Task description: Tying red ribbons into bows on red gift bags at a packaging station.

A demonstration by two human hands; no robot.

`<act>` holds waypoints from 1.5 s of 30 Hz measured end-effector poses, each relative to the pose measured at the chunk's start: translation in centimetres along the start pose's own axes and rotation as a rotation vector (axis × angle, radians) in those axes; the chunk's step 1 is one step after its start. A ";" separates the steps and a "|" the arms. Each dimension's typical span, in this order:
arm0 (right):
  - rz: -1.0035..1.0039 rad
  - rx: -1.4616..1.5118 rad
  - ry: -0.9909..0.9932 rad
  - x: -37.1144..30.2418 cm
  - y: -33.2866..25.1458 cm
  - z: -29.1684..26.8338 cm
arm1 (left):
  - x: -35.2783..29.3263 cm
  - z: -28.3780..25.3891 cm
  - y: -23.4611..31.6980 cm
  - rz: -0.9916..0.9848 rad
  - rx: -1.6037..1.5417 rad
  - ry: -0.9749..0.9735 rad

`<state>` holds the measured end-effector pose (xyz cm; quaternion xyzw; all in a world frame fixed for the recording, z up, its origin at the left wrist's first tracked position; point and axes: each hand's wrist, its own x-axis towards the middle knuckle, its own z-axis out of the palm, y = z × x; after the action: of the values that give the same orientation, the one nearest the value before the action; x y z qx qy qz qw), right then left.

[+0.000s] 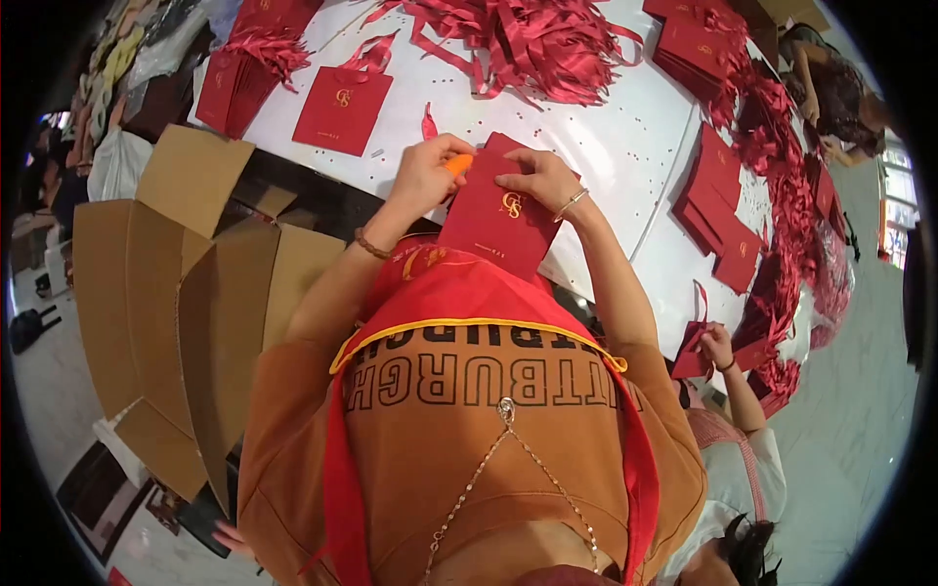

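Observation:
A flat red paper bag (489,220) with a gold emblem lies at the table's near edge, in front of my red apron (459,293). My right hand (547,184) pinches its upper right part, thumb on the front. My left hand (427,176) is closed around a small orange object (457,164), perhaps a tool handle, at the bag's upper left edge. Its working end is hidden, so its kind does not show. A short piece of red ribbon (429,121) stands out just beyond the left hand.
On the white table (606,146) are a bag with a ribbon (344,109), a ribbon heap (532,49) and bag stacks (708,200). Cardboard boxes (147,303) stand at left. At right, a co-worker's hand (716,347) holds a red bag; another person (831,88) is farther off.

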<state>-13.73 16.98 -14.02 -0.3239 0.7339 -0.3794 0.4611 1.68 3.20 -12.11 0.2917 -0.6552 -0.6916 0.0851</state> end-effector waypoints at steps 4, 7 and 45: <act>-0.038 -0.071 -0.002 -1.0 -0.3 0.3 | -0.5 2.0 -0.3 0.102 0.245 -0.009; -0.074 -0.007 0.006 -1.2 0.2 0.4 | -0.6 2.1 0.0 0.120 0.286 -0.025; 0.009 0.182 -0.189 1.5 1.3 -0.5 | -23.8 -27.3 7.2 -1.165 1.118 1.234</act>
<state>-14.91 16.55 -15.65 -0.3119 0.6511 -0.4102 0.5573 33.21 -9.18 2.54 0.8698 -0.4823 0.0513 -0.0903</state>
